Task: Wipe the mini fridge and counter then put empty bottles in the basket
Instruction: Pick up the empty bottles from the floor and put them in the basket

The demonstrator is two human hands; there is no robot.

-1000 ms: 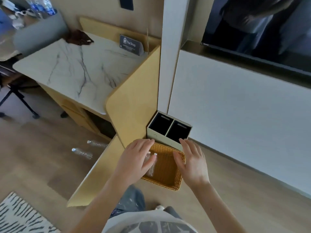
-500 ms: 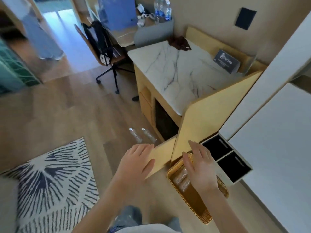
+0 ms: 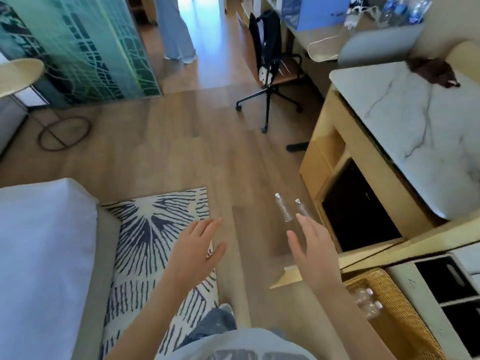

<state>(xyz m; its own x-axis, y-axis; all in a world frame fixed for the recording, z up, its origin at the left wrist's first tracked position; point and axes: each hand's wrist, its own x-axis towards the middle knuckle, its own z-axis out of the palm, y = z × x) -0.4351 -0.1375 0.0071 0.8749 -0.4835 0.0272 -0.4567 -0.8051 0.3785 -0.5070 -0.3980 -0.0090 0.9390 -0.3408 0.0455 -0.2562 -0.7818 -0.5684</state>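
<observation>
Two clear empty bottles [image 3: 284, 210] lie side by side on the wooden floor in front of the black mini fridge [image 3: 359, 210]. My right hand [image 3: 310, 249] hovers open just short of them, fingers spread. My left hand [image 3: 197, 246] is open too, over the edge of the rug, holding nothing. A woven basket [image 3: 401, 318] stands at the lower right with clear bottles [image 3: 367, 302] lying in it. The marble counter [image 3: 428, 128] is at the right, with a dark brown cloth [image 3: 433, 72] at its far corner.
The fridge cabinet's wooden door [image 3: 363, 258] stands open between me and the basket. A patterned rug [image 3: 153, 237] and a bed corner [image 3: 44, 261] lie at the left. A wheeled chair [image 3: 270, 74] and a person's legs [image 3: 175, 35] are further back.
My view has swung left from the basket to the floor. Both hands have left the basket and moved out toward the two bottles on the floor.
</observation>
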